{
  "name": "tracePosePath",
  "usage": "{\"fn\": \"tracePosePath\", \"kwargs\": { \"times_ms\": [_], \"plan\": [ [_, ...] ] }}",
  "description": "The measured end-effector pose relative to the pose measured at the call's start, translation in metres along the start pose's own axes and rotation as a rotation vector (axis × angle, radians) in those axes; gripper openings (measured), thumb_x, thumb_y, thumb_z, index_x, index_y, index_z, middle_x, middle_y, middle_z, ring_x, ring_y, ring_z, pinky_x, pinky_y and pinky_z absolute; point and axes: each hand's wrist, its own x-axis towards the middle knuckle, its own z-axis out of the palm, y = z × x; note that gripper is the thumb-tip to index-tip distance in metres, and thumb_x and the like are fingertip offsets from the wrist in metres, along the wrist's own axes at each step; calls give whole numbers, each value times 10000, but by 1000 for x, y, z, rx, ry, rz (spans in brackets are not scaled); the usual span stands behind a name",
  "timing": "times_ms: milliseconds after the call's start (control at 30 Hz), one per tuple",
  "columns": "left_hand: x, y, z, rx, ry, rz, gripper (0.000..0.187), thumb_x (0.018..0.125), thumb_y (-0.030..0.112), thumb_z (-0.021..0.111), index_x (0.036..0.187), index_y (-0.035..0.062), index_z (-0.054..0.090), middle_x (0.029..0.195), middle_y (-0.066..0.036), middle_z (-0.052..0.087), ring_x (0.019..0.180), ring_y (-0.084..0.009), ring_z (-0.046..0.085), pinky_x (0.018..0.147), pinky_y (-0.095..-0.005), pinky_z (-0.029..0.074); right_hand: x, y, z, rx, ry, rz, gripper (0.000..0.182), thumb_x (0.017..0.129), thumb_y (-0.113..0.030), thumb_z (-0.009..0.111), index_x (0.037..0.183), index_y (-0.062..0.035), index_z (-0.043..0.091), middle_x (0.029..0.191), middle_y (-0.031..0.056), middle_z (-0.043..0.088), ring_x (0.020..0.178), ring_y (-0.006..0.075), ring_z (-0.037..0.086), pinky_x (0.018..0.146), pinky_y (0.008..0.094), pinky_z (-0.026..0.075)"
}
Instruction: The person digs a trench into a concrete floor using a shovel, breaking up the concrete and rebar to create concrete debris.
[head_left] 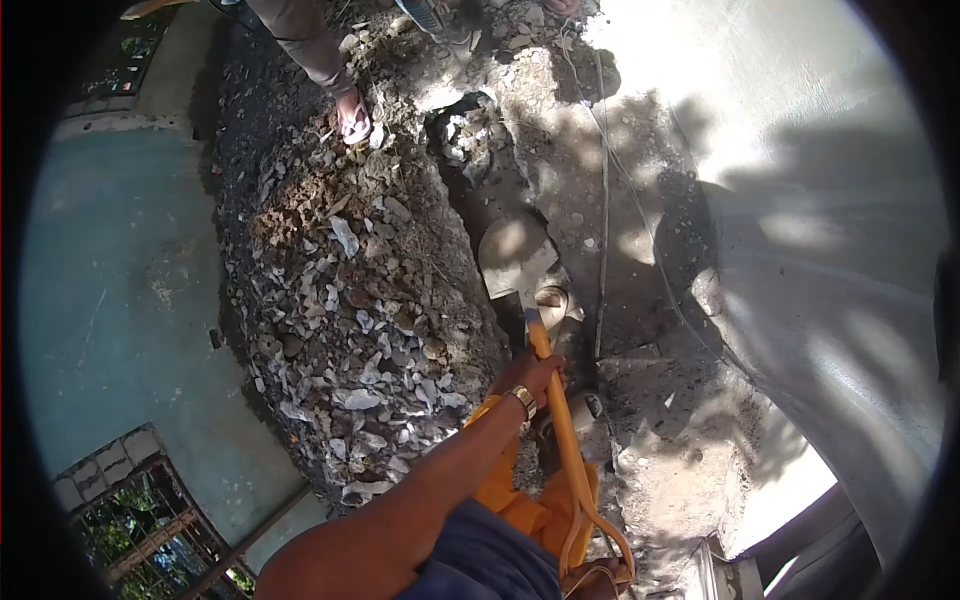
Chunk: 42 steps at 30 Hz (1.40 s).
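A shovel with a round metal blade (pixel 515 250) and an orange shaft (pixel 566 430) points away from me into a narrow trench (pixel 465 190). My left hand (pixel 538 378), with a watch at its wrist, is wrapped round the upper shaft near the blade. Lower down, my right hand (pixel 597 578) is closed on the D-shaped handle at the shaft's end, partly cut off by the frame's bottom edge. The blade lies inside the trench, beside a pale round object (pixel 551 298) that I cannot identify.
Broken stones (pixel 350 340) are heaped left of the trench. Another person's foot (pixel 353 116) is on the rubble at the top. A cable (pixel 650 235) crosses the right ground beside a pale wall (pixel 840 250). A teal wall (pixel 120 270) stands left.
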Motion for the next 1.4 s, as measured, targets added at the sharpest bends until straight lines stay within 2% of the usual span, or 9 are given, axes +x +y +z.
{"fn": "tracePosePath", "kwargs": {
  "times_ms": [133, 267, 367, 500, 600, 700, 833, 1133, 1400],
  "plan": [
    [27, 12, -10, 36, 0, 48, 235, 852, 78, 592, 1015, 100, 424, 728, -38, 503, 570, -148, 539, 501, -318, 514, 0, 9, 33, 49, -183, 3, 302, 846, -278, 632, 891, -37, 456, 759, 63, 550, 672, 183, 580, 570, 317, 498],
    [51, 47, 1, 140, 159, 101, 299, 841, 90, 602, 1050, 110, 389, 731, -48, 500, 525, -145, 534, 447, -307, 505, -2, -16, 108, 109, 36, 0, 386, 951, -432, 474, 796, -79, 462, 614, 53, 497, 538, 161, 545, 474, 292, 478],
    [85, 83, 0, 168, 174, 137, 289, 825, 74, 598, 992, 103, 363, 705, -55, 487, 496, -157, 531, 425, -316, 497, 9, -20, 145, 164, -185, -67, 321, 938, -371, 486, 853, -69, 420, 646, 40, 467, 491, 147, 508, 472, 266, 458],
    [173, 211, -10, 265, 177, 268, 234, 820, 77, 600, 935, 65, 396, 673, -51, 480, 483, -160, 512, 435, -312, 497, 60, -11, 286, 402, -282, 169, 225, 902, -242, 587, 887, -77, 435, 619, 28, 456, 456, 138, 490, 456, 266, 452],
    [270, 297, -21, 471, 253, 161, 173, 819, 64, 560, 914, 37, 418, 670, -54, 502, 499, -168, 539, 462, -333, 523, 123, 27, 379, 279, -409, -29, 284, 930, -312, 557, 821, -87, 422, 629, 27, 445, 501, 129, 491, 465, 285, 443],
    [288, 248, -12, 604, 406, 413, 232, 819, 63, 561, 977, 32, 394, 761, -92, 528, 541, -201, 577, 486, -361, 543, 196, 95, 375, 230, -177, 118, 227, 929, -263, 570, 898, -71, 452, 651, 24, 462, 543, 127, 507, 503, 281, 459],
    [310, 217, -63, 436, 297, 285, 335, 829, 16, 560, 1067, 68, 330, 786, -106, 524, 629, -227, 613, 535, -384, 556, 232, 160, 354, 164, -141, 107, 280, 936, -271, 565, 1069, -50, 457, 708, 16, 491, 607, 121, 525, 558, 273, 476],
    [284, 188, -43, 246, 239, 269, 401, 797, -22, 565, 1041, 130, 285, 732, -94, 494, 551, -207, 548, 468, -381, 505, 224, 142, 322, 125, -62, 54, 295, 935, -332, 565, 1026, -63, 484, 801, -2, 480, 723, 102, 470, 669, 263, 419],
    [212, 124, -17, 178, 209, 348, 413, 785, -46, 548, 1072, 128, 308, 738, -89, 487, 474, -199, 533, 408, -355, 467, 214, 104, 235, 166, -50, 222, 458, 961, -390, 489, 1239, -30, 429, 1026, 85, 543, 885, 184, 561, 765, 329, 497]
  ]
}}
